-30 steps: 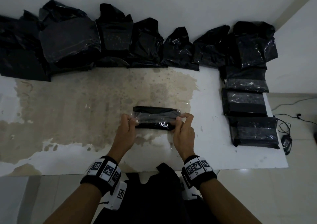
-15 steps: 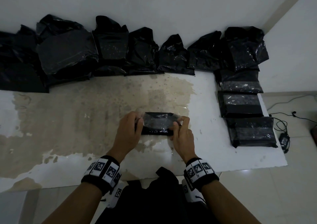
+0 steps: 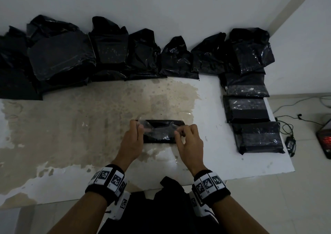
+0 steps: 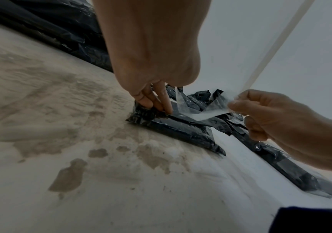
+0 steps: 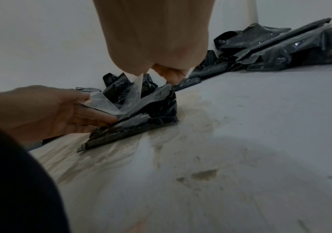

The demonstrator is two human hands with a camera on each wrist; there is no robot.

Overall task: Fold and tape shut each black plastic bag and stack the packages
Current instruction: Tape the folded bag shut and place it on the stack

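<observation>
A folded black bag (image 3: 162, 138) lies flat in the middle of the stained white table (image 3: 71, 126). Over it runs a strip of clear tape (image 3: 157, 130), slack and twisted, its middle touching the bag. My left hand (image 3: 137, 129) pinches the strip's left end while its lower fingers (image 4: 161, 102) press on the bag's (image 4: 181, 130) left end. My right hand (image 3: 180, 132) pinches the right end of the tape (image 4: 207, 113) just above the bag. The right wrist view shows the tape (image 5: 109, 102) sagging between both hands onto the bag (image 5: 141, 119).
Several loose black bags (image 3: 107, 51) stand in a row along the back wall. Three taped packages (image 3: 247, 108) lie in a column at the table's right edge. Cables and a charger (image 3: 289, 142) lie on the floor to the right.
Both hands have come down and closer together over the bag. The tape, held taut a second ago, now hangs slack with its middle on the bag.
</observation>
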